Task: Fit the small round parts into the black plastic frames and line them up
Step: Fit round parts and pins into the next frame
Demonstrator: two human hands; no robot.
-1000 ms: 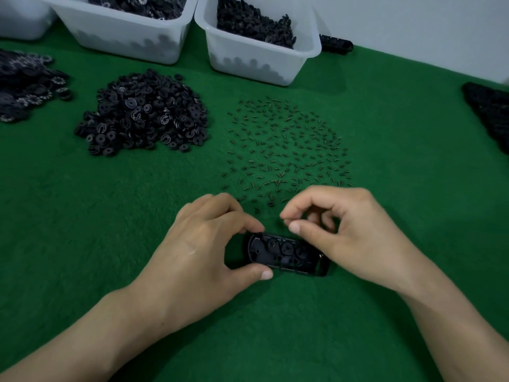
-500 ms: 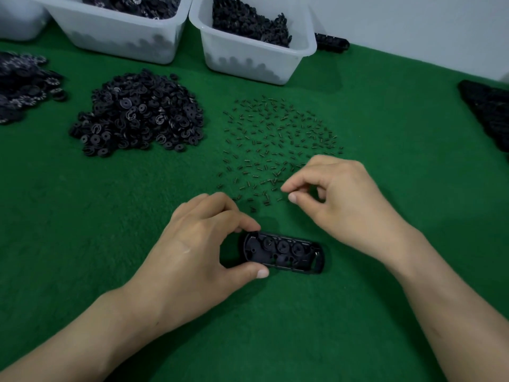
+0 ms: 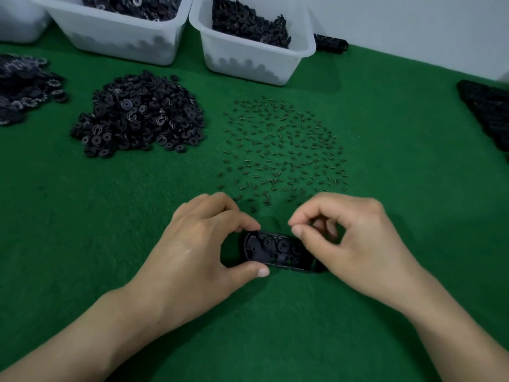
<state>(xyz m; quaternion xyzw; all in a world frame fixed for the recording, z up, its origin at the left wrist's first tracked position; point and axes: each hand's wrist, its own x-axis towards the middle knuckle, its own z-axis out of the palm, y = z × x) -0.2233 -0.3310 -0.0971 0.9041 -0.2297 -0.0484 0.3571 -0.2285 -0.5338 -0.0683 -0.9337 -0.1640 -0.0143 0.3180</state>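
The desk (image 3: 275, 340), covered in green felt, carries one black plastic frame (image 3: 271, 250) just below the centre of the frame of view, lying flat with its open side up. Its long axis runs left to right, dipping slightly toward the right. The left hand (image 3: 198, 252) grips the frame's left end, thumb on the near edge and index finger on the far edge. The right hand (image 3: 355, 244) hovers over the frame's right end and hides it. Its thumb and index fingertips (image 3: 297, 231) are closed to a narrow pinch directly above the frame's middle. Whether the pinch holds a piece cannot be determined. The right hand is the nearer to the open recesses, so the coming insertion is judged to be a short descent straight down. At least three round parts sit in the visible recesses. Beyond the hands, at centre, lies one loose scatter of small springs (image 3: 283, 150), too many to count. At upper left lies one pile of round parts (image 3: 140, 122), with a second pile (image 3: 24, 86) at the left edge. One dark heap (image 3: 487, 111) occupies the right edge. Along the top stand three white bins: left bin (image 3: 118, 45), right bin (image 3: 253, 67), and a corner bin (image 3: 19, 26) only partly in view.
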